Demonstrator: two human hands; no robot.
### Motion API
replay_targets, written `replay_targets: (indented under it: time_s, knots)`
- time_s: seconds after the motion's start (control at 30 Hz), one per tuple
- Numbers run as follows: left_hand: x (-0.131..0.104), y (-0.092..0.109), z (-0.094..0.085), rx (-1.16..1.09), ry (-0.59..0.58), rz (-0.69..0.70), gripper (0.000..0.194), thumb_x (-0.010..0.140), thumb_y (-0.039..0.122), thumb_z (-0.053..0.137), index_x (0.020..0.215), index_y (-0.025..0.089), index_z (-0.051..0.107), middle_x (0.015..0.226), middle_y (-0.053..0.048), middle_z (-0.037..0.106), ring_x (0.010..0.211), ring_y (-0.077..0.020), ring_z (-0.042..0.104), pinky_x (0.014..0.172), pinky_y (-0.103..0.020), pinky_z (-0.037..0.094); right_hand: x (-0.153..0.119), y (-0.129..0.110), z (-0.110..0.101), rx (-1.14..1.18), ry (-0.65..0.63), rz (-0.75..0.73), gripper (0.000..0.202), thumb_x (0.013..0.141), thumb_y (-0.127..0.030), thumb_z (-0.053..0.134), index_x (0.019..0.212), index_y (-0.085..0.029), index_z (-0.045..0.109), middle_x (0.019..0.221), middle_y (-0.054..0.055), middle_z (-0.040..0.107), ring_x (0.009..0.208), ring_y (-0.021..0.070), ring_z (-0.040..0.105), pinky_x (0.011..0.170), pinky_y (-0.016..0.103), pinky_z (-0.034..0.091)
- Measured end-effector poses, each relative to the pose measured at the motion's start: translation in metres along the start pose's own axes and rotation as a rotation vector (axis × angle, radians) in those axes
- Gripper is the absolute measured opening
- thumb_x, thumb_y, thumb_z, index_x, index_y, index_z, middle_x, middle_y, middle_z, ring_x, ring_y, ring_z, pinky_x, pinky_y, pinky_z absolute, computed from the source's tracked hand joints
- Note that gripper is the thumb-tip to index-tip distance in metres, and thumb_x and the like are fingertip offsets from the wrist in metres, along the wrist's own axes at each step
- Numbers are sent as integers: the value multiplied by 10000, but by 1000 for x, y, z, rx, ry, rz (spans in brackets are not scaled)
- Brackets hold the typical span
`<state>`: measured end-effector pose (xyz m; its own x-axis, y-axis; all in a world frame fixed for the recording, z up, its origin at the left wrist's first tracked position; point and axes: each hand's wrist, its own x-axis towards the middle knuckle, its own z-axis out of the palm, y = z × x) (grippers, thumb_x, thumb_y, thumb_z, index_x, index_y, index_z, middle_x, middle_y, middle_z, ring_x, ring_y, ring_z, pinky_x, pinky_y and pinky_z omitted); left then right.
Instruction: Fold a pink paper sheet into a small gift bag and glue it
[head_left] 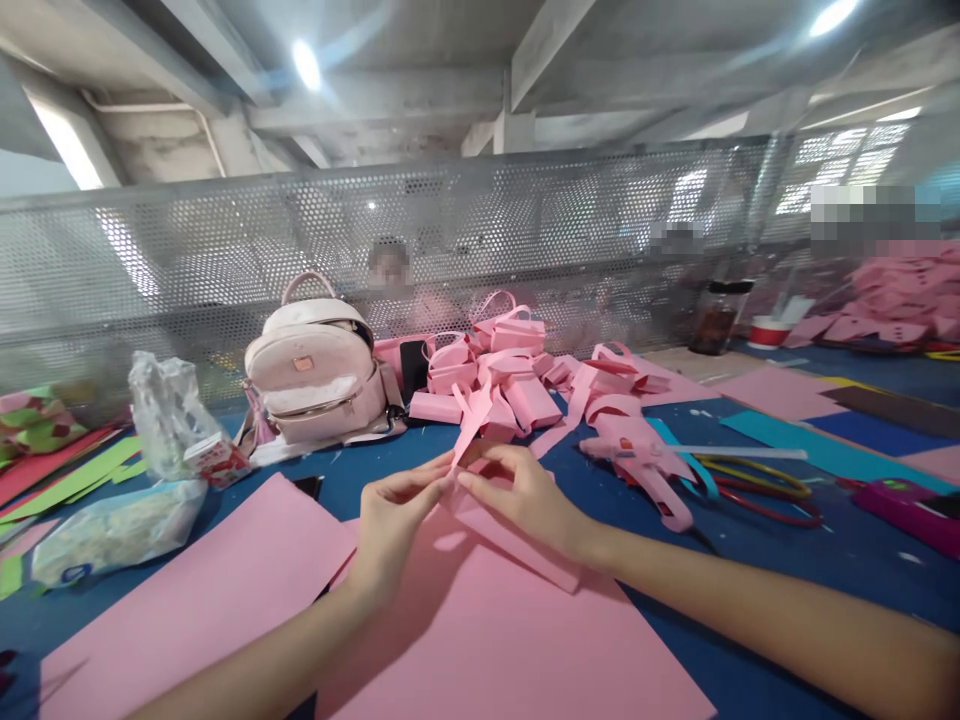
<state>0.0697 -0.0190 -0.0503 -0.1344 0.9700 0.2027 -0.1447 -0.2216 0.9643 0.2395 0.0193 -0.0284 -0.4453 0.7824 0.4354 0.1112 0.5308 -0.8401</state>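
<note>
Both hands meet at the middle of the view around a folded pink paper piece (pixel 517 540) with a narrow strip (pixel 471 425) rising from it. My left hand (pixel 401 510) pinches the piece from the left, thumb and fingers closed. From the right, my right hand (pixel 525 495) grips the same piece near the base of the strip. Below the hands lies a large flat pink sheet (pixel 510 650); another pink sheet (pixel 202 600) is to its left. Fingertips partly hide where the strip meets the folded piece.
A pile of pink paper pieces (pixel 517 370) stands behind the hands, beside a pale backpack (pixel 311 365). At the right are a pink glue gun (pixel 637 460), coloured sheets and a magenta object (pixel 907 510). Plastic bags (pixel 120 530) lie left. A perforated metal screen (pixel 525 230) closes the back.
</note>
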Motion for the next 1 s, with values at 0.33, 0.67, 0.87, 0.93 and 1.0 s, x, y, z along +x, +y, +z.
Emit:
replay_targets:
  time_s: [0.33,0.67,0.87,0.93,1.0]
  knots:
    - [2,23,4,-36,73,170,125,724,325,822,754,211,780,1310,-81,664,1268,-315,567,1012,-424,484,12,-24,10,221,38,-56,163,888,-340,645,954,-192,661,970,36,702,914,206,651,841,337,500]
    - [-2,29,0,223,117,518,61,767,191,750,791,246,737,1277,-49,575,1287,-265,488,1089,-400,336,13,-36,18,426,-4,33,240,886,-410,645,885,-179,710,874,46,753,851,221,708,854,358,544]
    - [-4,30,-3,336,84,645,142,832,155,696,906,274,715,1276,-32,570,1258,-226,514,1013,-337,410,13,-39,17,449,-45,36,257,883,-414,653,879,-169,729,903,61,765,932,245,715,936,387,527]
    - [-5,30,-3,342,64,635,139,848,166,690,915,280,734,1282,-30,582,1250,-227,527,1005,-334,426,13,-38,16,444,-12,70,280,860,-433,681,925,-164,725,937,72,763,978,263,703,952,408,515]
    - [-6,30,-3,349,43,625,145,866,190,686,947,290,753,1292,-32,596,1250,-233,537,1010,-339,438,12,-37,15,445,37,109,336,822,-459,721,976,-161,716,977,84,758,1007,279,690,944,424,513]
